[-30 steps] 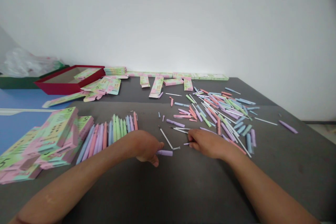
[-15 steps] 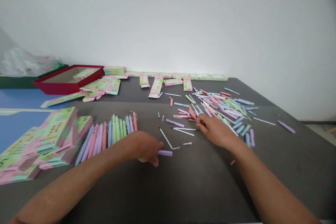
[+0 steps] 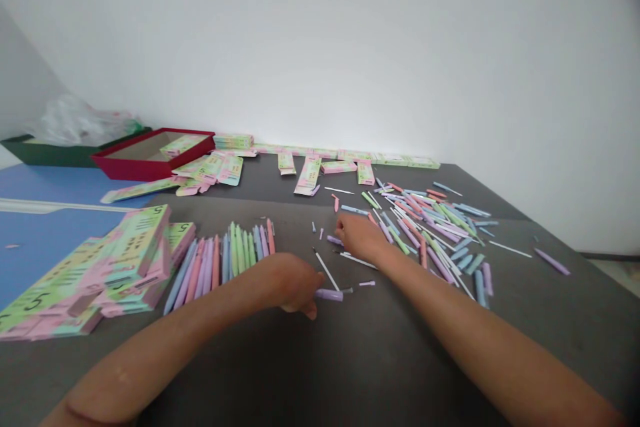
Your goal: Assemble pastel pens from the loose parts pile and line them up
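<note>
My left hand (image 3: 299, 283) is closed on a purple pen barrel (image 3: 329, 295), whose end sticks out to the right of the fingers. My right hand (image 3: 357, 235) reaches to the left edge of the loose pen parts, its fingers curled down by a second purple barrel (image 3: 334, 240); what they pinch, if anything, is hidden. A thin refill (image 3: 326, 268) lies between the hands, with a small purple clip piece (image 3: 367, 283) nearby. Left of my left hand stretches a row of pastel pens (image 3: 215, 260) lying side by side.
Loose barrels and white refills (image 3: 425, 213) spread over the right of the dark table (image 3: 390, 360). Pastel cartons (image 3: 133, 247) are stacked at left. Behind them sit a red box (image 3: 130, 168) and a green tray (image 3: 45, 155) with plastic bags. More cartons (image 3: 307, 175) line the back.
My right hand has moved left, from the pile's edge to beside the purple barrel. My left hand still holds its purple barrel. The whole view has shifted slightly.
</note>
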A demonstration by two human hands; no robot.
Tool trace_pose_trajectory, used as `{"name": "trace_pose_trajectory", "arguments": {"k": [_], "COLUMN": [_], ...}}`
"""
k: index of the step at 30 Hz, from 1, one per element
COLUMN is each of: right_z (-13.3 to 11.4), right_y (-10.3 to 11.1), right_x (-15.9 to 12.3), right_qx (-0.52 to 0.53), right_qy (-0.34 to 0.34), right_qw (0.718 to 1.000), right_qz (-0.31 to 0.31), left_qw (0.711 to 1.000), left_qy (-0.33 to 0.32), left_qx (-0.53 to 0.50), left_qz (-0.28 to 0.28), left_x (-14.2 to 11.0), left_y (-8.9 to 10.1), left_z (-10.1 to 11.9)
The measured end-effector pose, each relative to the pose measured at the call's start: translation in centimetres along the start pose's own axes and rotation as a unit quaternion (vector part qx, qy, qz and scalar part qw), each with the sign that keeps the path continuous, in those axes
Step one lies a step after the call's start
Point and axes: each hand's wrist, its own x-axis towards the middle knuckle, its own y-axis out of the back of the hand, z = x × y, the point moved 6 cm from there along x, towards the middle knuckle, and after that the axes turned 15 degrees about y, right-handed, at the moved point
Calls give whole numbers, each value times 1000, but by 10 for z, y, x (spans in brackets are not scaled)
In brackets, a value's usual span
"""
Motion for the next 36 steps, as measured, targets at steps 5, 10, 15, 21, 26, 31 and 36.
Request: {"name": "trace_pose_trajectory", "arguments": {"k": [5, 10, 15, 21, 26, 31, 36], "right_z": [-6, -9, -8, 0, -12, -12, -4], "right_y": [-3, -16, -14, 26, 5, -32, -31], "right_x": [43, 51, 56, 7, -97, -133, -113], "right_qx": [-13, -8, -4, 30, 171, 166, 138], "right_qy": [110, 190, 188, 93, 24, -30, -1], "right_qw": [993, 979, 980, 994, 984, 986, 990], "right_qz": [-32, -68, -63, 51, 49, 17, 31], "left_qw": [1000, 1000, 999, 999, 999, 999, 999], "left_qy": [-8, -29, -35, -37, -35, -35, -28], "left_qx": [-5, -2, 7, 6, -6, 5, 24], "left_qz": [9, 6, 5, 3, 5, -9, -9], "left_x": [-7, -10, -11, -12, -10, -6, -3], "left_y": [7, 11, 11, 8, 8, 2, -1], "left_z": [-6, -7, -5, -6, -4, 1, 1]}}
